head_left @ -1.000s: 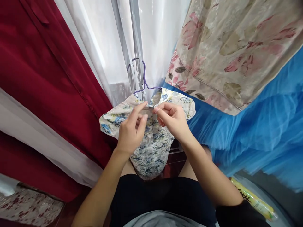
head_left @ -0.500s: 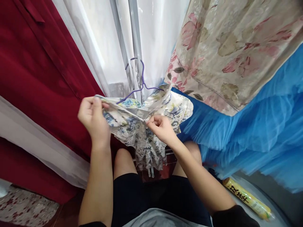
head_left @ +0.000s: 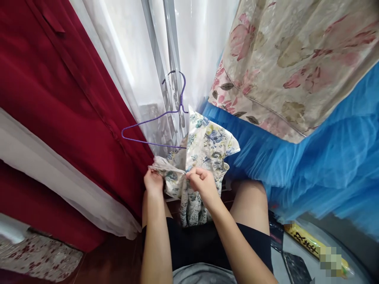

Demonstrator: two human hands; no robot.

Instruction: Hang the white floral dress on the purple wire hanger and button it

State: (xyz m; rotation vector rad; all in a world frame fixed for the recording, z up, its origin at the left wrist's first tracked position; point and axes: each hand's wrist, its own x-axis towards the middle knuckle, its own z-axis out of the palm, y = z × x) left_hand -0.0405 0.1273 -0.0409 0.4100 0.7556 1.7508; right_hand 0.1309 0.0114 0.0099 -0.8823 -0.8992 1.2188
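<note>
A small white garment with a blue, green and yellow floral print (head_left: pixel 209 140) hangs from a purple wire hanger (head_left: pixel 154 117). Its right shoulder covers that side of the hanger, while the left arm of the hanger is bare. My left hand (head_left: pixel 154 181) is closed on the garment's pale left edge, pulling it out to the side and below the hanger. Near the middle of the neckline, the thumb and fingers of my right hand (head_left: pixel 202 182) pinch the fabric. The lower part of the garment hangs gathered between my knees.
Dark red cloth (head_left: pixel 77 118) hangs on the left beside white curtains (head_left: pixel 124 51). Clear plastic strips (head_left: pixel 170 39) drop behind the hanger. On the right are a beige floral cloth (head_left: pixel 275 67) and blue tulle (head_left: pixel 296 177). A yellow packet (head_left: pixel 308 242) and a dark phone (head_left: pixel 296 268) lie at lower right.
The garment's left shoulder has come off the hanger, baring its left arm. My left hand has moved down and right with the fabric. My right hand has lowered slightly, still pinching.
</note>
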